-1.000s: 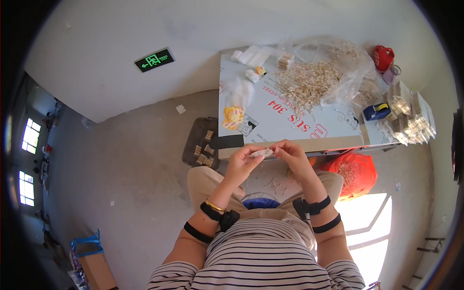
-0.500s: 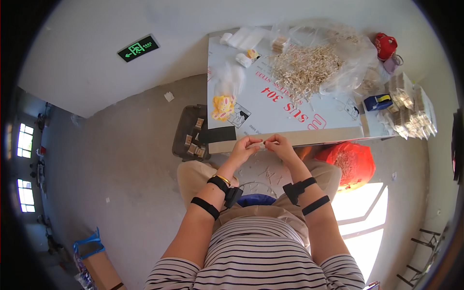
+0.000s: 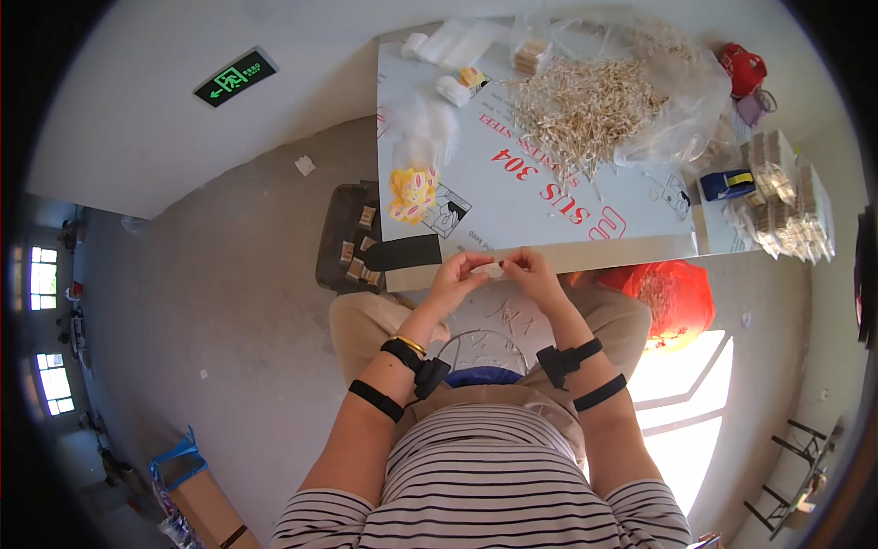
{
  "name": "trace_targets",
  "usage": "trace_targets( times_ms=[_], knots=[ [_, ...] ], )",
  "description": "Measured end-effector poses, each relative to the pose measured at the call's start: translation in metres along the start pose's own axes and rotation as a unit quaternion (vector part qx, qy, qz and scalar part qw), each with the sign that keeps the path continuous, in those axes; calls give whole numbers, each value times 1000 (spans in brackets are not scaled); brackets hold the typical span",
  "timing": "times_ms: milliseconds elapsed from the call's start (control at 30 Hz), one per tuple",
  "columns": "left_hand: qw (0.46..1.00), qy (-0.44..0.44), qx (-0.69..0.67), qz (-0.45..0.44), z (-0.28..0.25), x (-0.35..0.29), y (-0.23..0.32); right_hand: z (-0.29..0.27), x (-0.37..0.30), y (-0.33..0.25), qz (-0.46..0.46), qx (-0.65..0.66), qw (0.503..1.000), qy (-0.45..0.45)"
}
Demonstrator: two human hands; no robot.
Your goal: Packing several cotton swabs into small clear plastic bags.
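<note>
Both hands meet at the table's near edge over a small whitish piece [image 3: 490, 271]; it is too small to tell its kind. My left hand [image 3: 455, 282] pinches one end between thumb and fingers. The other end is at the fingertips of my right hand [image 3: 534, 276], which are also closed on it. Beyond them, a loose heap of cotton swabs [image 3: 585, 119] spreads from a clear plastic bag [image 3: 681, 119] on the metal-topped table [image 3: 512, 215]. A black strip [image 3: 407, 252] lies on the table's near left corner, close to my left hand.
A dark bin [image 3: 337, 224] with several small packs stands left of the table. Yellow labels [image 3: 413, 194] lie at the table's left. A blue tape dispenser [image 3: 727, 185] sits beside stacked bagged packs [image 3: 788, 201] at right. A red bag [image 3: 672, 297] rests below.
The view has shifted slightly. Both hands stay together at the table edge, and more of the whitish piece now shows between the fingers.
</note>
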State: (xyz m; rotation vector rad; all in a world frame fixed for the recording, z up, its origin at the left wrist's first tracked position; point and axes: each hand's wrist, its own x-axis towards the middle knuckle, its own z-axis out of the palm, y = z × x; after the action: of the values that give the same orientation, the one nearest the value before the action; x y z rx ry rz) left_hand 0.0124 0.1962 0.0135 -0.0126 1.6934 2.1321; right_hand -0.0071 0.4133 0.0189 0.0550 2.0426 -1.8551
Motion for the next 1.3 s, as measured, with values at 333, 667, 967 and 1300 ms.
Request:
trace_targets(
  times_ms=[333,667,967,1300],
  knots=[
    [998,30,-42,19,2,-10,22,8,-13,-31,-124,-94,988,2],
    [996,37,-39,67,11,-32,47,7,-25,-39,-93,36,995,-11],
    [993,90,18,77,18,-21,52,12,-21,-44,-108,86,989,47],
    [996,90,-5,14,4,11,15,10,8,-15,6,22,1000,18]
  ],
)
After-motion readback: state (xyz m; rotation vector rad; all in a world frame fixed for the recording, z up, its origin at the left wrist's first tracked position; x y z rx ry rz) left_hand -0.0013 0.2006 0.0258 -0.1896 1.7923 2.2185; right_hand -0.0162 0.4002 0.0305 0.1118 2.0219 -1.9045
